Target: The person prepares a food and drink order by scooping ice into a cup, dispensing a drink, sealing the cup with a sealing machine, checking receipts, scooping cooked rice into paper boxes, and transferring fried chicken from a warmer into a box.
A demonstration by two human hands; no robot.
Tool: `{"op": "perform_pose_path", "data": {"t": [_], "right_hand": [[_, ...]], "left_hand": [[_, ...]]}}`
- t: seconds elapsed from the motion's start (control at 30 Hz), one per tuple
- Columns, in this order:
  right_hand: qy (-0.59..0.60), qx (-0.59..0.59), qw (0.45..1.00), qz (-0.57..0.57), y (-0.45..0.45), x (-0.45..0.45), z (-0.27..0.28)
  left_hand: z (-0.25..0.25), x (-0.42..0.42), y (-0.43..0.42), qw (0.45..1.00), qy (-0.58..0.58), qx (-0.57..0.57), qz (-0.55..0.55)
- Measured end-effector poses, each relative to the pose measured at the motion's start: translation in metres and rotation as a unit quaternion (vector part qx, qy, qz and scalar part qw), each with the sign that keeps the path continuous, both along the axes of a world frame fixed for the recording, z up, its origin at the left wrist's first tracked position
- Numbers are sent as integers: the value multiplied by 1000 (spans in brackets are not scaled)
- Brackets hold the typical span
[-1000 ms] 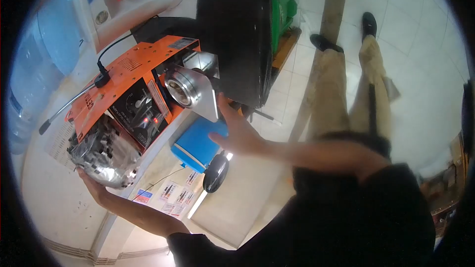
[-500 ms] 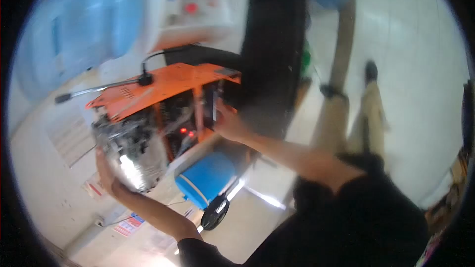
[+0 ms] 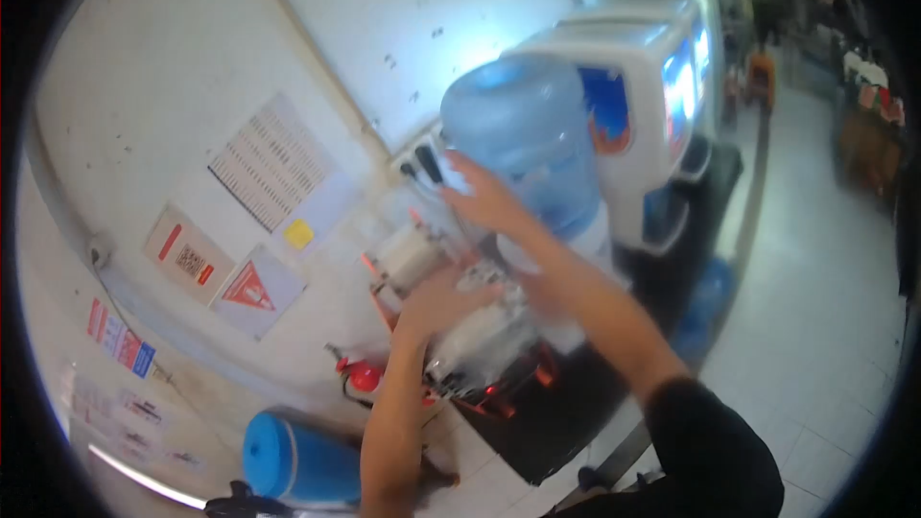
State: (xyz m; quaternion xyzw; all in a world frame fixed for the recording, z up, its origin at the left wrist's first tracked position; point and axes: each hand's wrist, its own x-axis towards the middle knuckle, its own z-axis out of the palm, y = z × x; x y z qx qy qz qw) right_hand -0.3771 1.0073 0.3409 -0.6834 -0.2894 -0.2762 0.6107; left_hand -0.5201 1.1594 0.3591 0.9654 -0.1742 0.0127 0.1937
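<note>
An orange-framed machine with pale, shiny parts and small red lights stands at the end of a dark table. My left hand lies over its top with the fingers stretched out, blurred. Farther back, my right hand reaches across toward the wall, thumb and fingers apart. Just beyond its fingertips is a black plug-like piece against a white wall fitting; whether they touch I cannot tell. No object shows in either hand.
A large blue water bottle stands beside my right forearm, with a white dispenser-like machine behind. Lower left are a blue drum and a red fire extinguisher. The dark table ends nearby; notices hang on the wall.
My view has swung round toward the wall. My left hand has gone from the machine's rounded shiny side to its top. My right hand has left the machine's open front and reaches toward the wall.
</note>
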Motion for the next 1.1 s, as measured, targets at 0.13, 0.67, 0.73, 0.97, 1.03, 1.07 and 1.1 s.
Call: {"op": "perform_pose_path", "data": {"t": [0.13, 0.67, 0.73, 0.97, 1.03, 1.07, 1.1], "right_hand": [[-126, -77, 976, -162, 60, 97, 51], [41, 238, 957, 164, -138, -258, -163], [109, 241, 951, 161, -138, -284, -165], [32, 191, 959, 205, -150, -251, -171], [-23, 149, 969, 194, -153, -255, -165], [-16, 152, 970, 190, -150, -260, -169], [-26, 155, 972, 172, -145, -257, -172]], "left_hand": [[15, 2, 0, 997, 62, 33, 28], [-7, 7, 3, 994, 79, 36, 65], [-3, -4, -7, 994, 67, 13, 89], [17, -59, -33, 969, -189, 108, 120], [0, -97, -71, 954, -248, 154, 70], [-6, -112, -82, 929, -315, 192, 31], [-10, -112, -82, 931, -306, 194, 32]]}}
